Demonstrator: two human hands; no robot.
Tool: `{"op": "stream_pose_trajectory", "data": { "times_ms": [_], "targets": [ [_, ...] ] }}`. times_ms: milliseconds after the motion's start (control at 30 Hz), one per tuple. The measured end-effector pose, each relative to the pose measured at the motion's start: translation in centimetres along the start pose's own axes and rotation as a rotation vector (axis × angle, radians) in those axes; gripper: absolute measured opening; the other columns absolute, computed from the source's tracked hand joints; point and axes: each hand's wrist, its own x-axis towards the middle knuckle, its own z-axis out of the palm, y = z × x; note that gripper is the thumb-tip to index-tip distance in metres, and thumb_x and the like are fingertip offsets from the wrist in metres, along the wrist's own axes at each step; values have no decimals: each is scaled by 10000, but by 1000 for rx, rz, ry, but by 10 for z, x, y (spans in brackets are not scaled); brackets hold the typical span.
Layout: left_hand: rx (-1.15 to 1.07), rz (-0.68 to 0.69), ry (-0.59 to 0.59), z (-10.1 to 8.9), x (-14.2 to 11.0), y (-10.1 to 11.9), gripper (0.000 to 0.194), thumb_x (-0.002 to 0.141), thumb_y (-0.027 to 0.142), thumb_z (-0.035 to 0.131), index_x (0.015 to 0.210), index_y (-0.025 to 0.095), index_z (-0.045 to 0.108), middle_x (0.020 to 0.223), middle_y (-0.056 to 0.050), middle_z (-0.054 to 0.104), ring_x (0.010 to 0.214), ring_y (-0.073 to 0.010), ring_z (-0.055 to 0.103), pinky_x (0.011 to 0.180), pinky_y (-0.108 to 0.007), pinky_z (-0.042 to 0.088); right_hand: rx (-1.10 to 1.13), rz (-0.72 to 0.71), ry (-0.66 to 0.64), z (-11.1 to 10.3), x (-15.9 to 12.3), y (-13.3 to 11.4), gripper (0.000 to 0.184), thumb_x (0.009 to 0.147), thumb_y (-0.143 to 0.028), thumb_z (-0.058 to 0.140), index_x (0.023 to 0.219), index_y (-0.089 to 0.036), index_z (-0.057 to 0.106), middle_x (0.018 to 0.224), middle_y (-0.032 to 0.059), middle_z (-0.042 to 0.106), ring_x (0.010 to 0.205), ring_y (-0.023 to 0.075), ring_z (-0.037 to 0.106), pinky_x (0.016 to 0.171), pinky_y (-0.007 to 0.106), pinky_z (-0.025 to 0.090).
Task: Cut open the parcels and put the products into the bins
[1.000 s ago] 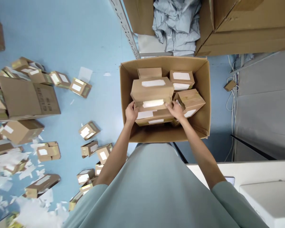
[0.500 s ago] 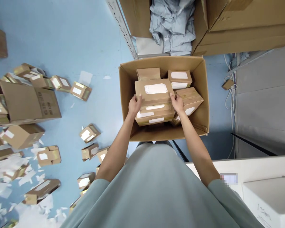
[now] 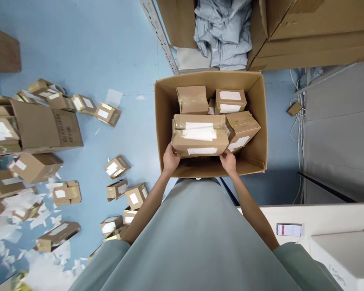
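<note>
A large open cardboard carton [image 3: 210, 171] stands in front of my body with several taped parcels in it. My left hand [image 3: 171, 160] is closed at the near left corner of a brown cardboard parcel [image 3: 182, 140] with white labels. At its near right corner, my right hand [image 3: 228, 161] grips with thumb and fingers. Behind it lies another taped parcel [image 3: 193, 99], and a smaller labelled parcel [image 3: 230, 101] sits at the back right. A tilted parcel [image 3: 242, 128] leans by the carton's right wall. My fingertips are partly hidden under the held parcel.
Several small parcels [image 3: 117, 166] and torn white paper [image 3: 45, 266] lie on the blue floor at left. A shelf post [image 3: 160, 36] and grey bags [image 3: 224, 32] are beyond the carton. At right are cables [image 3: 299, 149] and a white table [image 3: 273, 214] with a phone [image 3: 289, 229].
Both hands have moved toward my body, from the parcel's sides to its near lower corners. The front parcel shows a different face, and more of the parcel behind it shows.
</note>
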Motion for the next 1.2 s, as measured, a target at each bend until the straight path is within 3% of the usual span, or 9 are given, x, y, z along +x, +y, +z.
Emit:
{"op": "stream_pose_trajectory", "data": {
  "times_ms": [133,233,367,467,567,700,867,1067,1200],
  "targets": [
    [42,54,-105,1,-1,-6,339,832,126,711,1160,200,751,1280,-128,767,1113,-296,809,1016,-402,658,-47,59,-72,-5,-1,4,272,907,-203,638,1141,-206,775,1125,160,871,1078,347,838,1018,447,644],
    [48,70,-231,-7,8,-3,399,858,140,659,1233,213,774,1231,-102,821,1146,-298,811,1077,-418,637,35,-3,-52,-16,6,0,451,930,-211,558,1330,-199,767,1293,150,851,1195,316,815,1108,437,618],
    [96,62,-348,-12,22,11,372,843,194,698,1192,211,824,1197,-101,860,1147,-321,808,1139,-450,611,204,-57,64,-34,24,-7,544,1062,-431,479,1496,-196,707,1474,170,776,1386,311,732,1207,492,570],
    [-53,-58,-355,-13,30,27,379,964,361,656,1233,149,817,1169,-149,861,1150,-327,813,1121,-463,627,242,9,31,-47,36,-12,675,1094,-725,413,1304,-203,788,1327,174,828,1291,329,780,1144,498,612],
    [-276,-273,-400,-21,40,43,691,1068,693,538,1417,130,736,1114,-178,862,1042,-324,839,962,-453,695,337,94,-56,-62,44,-18,878,1060,-909,282,1060,-211,815,1180,175,858,1149,332,833,1032,459,666],
    [-237,-335,-437,-38,51,59,906,873,909,731,1347,138,783,1185,-196,855,1106,-367,826,914,-429,702,306,173,-198,-79,47,-31,919,996,-998,339,850,-222,808,1048,186,871,1015,348,853,959,438,676],
    [-314,-109,-395,-41,43,64,981,711,844,909,1356,120,762,1382,-188,808,1342,-381,737,1124,-448,630,286,99,-259,-83,41,-47,728,986,-882,547,987,-220,850,1075,142,872,1083,351,825,1046,473,629],
    [-272,172,-385,-46,4,66,855,862,790,829,1397,131,725,1477,-185,766,1398,-388,709,1230,-515,560,412,-190,-109,-79,14,-58,535,984,-618,623,1282,-225,833,1342,80,831,1322,333,726,1210,464,549],
    [-270,238,-287,-52,-10,56,768,887,621,862,1472,166,664,1526,-164,738,1412,-358,710,1259,-512,547,438,-284,-50,-73,-3,-53,527,940,-464,715,1408,-239,805,1487,81,773,1396,318,701,1253,453,524]
  ]
}}
